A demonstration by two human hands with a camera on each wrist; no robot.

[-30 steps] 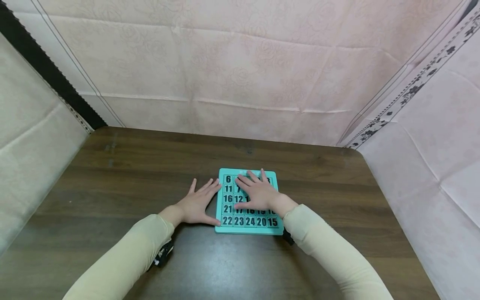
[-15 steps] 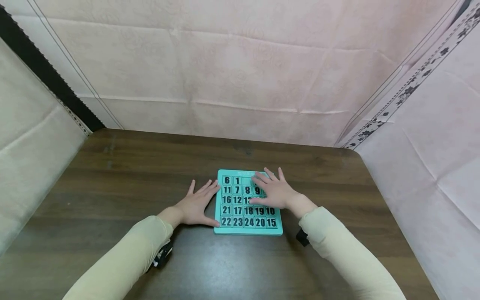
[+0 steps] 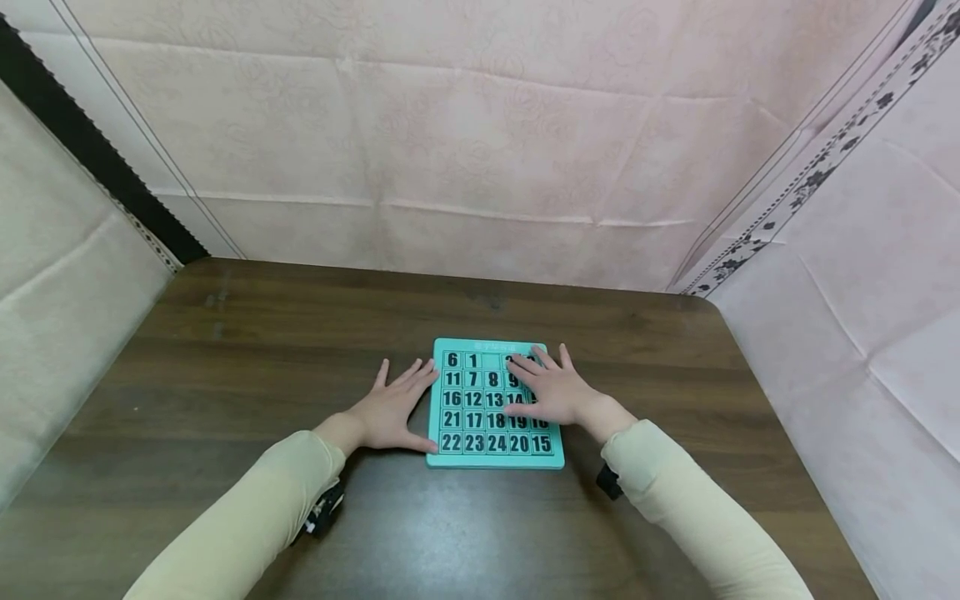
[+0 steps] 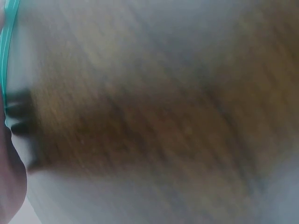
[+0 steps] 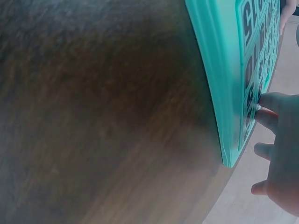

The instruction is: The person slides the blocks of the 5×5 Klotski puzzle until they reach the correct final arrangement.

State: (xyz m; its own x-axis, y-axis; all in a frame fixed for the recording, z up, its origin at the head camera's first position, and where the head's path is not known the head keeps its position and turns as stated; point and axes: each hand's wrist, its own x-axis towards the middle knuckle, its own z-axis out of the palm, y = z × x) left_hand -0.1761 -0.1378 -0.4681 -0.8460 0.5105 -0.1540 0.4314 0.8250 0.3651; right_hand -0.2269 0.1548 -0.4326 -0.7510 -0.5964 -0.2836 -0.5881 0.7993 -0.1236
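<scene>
A turquoise number slide puzzle [image 3: 459,461] lies flat on the table, its square tiles printed with black numbers in a grid. In the top row, a bare turquoise space shows to the right of the 1. My left hand [image 3: 390,412] rests at the puzzle's left edge with fingers spread, thumb at the lower left corner. My right hand [image 3: 558,396] reaches over the upper right part, fingers spread, fingertips at the tiles, hiding several numbers. In the right wrist view, fingers [image 5: 268,119] meet the tile face. The left wrist view shows only a sliver of the puzzle's edge [image 4: 6,42].
The brown wood-grain table [image 3: 300,350] stretches around the puzzle. Pale patterned cloth [image 3: 465,150] hangs behind it and along both sides. A dark device [image 3: 324,508] is strapped under the left wrist, another [image 3: 609,482] under the right.
My right hand has moved right across the puzzle, uncovering middle tiles, then shifted slightly toward me in the last half second. The left hand stays at the left edge.
</scene>
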